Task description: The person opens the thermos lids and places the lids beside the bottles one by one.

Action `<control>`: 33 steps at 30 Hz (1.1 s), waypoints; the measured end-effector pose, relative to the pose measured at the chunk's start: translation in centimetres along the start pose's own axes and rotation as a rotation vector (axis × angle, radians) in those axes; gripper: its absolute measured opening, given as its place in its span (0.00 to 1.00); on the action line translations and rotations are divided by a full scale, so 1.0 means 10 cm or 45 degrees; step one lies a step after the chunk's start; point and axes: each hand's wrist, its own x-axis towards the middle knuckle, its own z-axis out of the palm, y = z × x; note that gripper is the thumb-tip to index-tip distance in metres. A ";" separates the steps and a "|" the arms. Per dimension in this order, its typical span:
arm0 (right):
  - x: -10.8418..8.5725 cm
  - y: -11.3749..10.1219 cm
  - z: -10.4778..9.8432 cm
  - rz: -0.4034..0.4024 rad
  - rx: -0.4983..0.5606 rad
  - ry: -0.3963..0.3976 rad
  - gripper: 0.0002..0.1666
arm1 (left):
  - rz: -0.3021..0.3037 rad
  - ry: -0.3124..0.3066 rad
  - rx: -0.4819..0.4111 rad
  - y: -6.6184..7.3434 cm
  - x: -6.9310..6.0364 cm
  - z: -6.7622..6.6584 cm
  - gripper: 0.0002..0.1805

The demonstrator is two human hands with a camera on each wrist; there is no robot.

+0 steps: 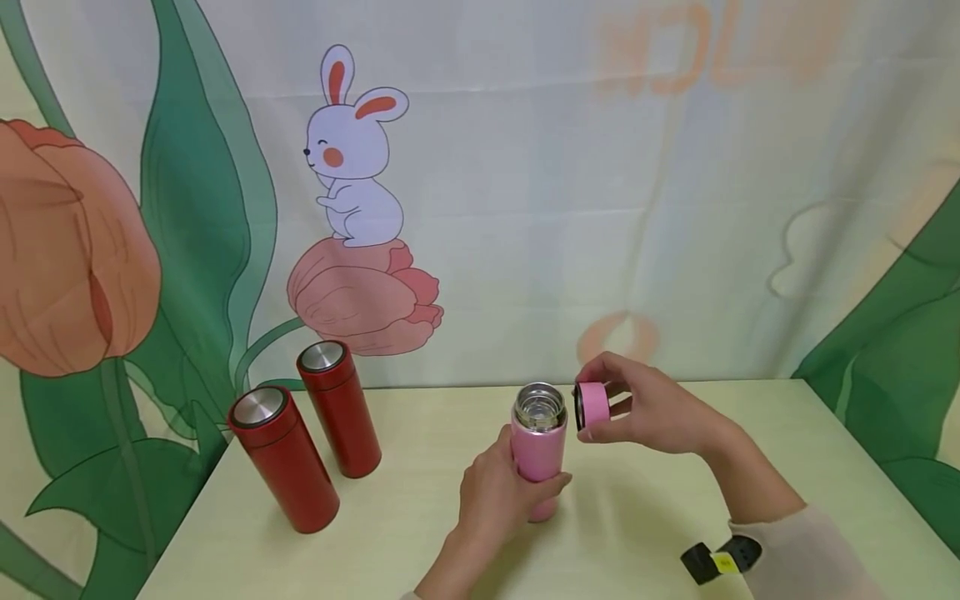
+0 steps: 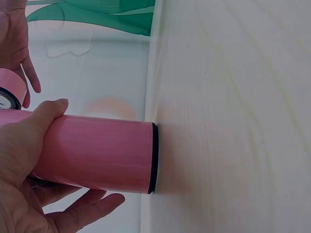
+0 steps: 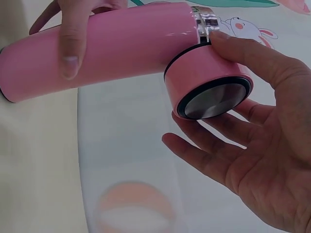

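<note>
In the head view, a pink bottle (image 1: 542, 450) stands upright about midway between the left and right edges of the desk (image 1: 420, 433), its steel mouth (image 1: 540, 406) uncovered. The left hand (image 1: 498, 492) is clamped round its body. The right hand (image 1: 652, 410) pinches the pink lid (image 1: 596, 406) between thumb and fingers, tipped on its side just right of the mouth. Toward the desk's left edge stand a nearer red bottle (image 1: 288, 471) and a farther red bottle (image 1: 341, 417), both capped. Beyond the far edge hangs a cloth (image 1: 525, 183) printed with a rabbit (image 1: 363, 200).

In the left wrist view, the left thumb lies along one side of the bottle and the fingers pass round the other; its black base (image 2: 154, 158) is at the desk top.

In the right wrist view, the lid's silver disc (image 3: 216, 101) shows; the thumb presses one side, and the lower fingers spread apart.
</note>
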 end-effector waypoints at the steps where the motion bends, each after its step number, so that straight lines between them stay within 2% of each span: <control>1: -0.01 0.02 0.01 0.002 0.013 0.002 0.34 | -0.002 -0.002 -0.004 0.00 0.00 0.00 0.37; 8: -0.04 0.15 0.10 0.008 0.084 0.022 0.35 | -0.007 -0.009 0.012 0.01 0.00 0.00 0.38; 25: -0.09 0.41 0.26 0.071 0.154 0.067 0.38 | 0.000 -0.005 0.021 0.00 -0.01 -0.02 0.37; 33: -0.11 0.52 0.36 0.069 0.167 0.069 0.38 | 0.029 0.011 0.055 -0.02 0.00 -0.02 0.38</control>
